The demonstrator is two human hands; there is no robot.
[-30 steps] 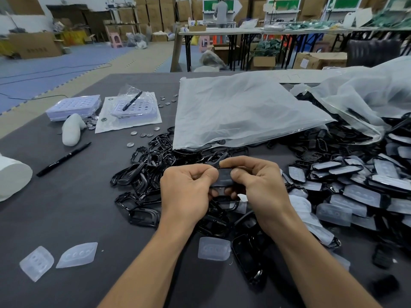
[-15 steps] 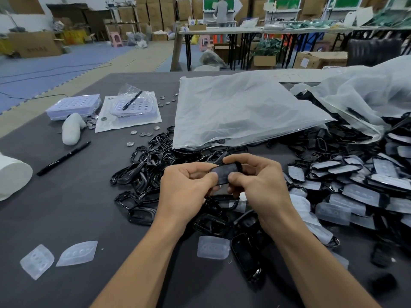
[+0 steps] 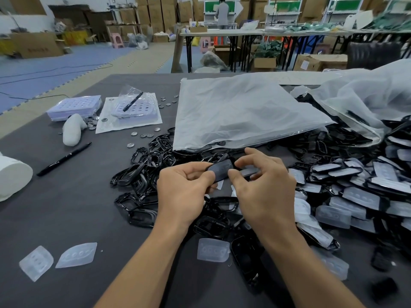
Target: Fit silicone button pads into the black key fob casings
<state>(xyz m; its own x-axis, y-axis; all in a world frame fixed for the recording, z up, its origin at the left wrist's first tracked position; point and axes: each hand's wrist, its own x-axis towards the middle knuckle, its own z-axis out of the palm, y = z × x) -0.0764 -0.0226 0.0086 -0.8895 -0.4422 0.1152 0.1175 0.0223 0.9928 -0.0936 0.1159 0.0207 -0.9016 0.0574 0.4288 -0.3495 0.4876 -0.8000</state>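
Soft even indoor light, wide-angle edge bending, slightly blurred corners.

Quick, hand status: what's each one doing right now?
Left hand: closed, pinching the black casing.
Right hand: closed, pinching the same casing's other end.

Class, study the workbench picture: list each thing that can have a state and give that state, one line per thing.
left hand, grips the key fob casing
right hand, pinches the same casing
key fob casing, held up between both hands
silicone button pad, loose on the table, unfitted
flat plastic bag, lying over part of the casing pile
black marker, lying on the table
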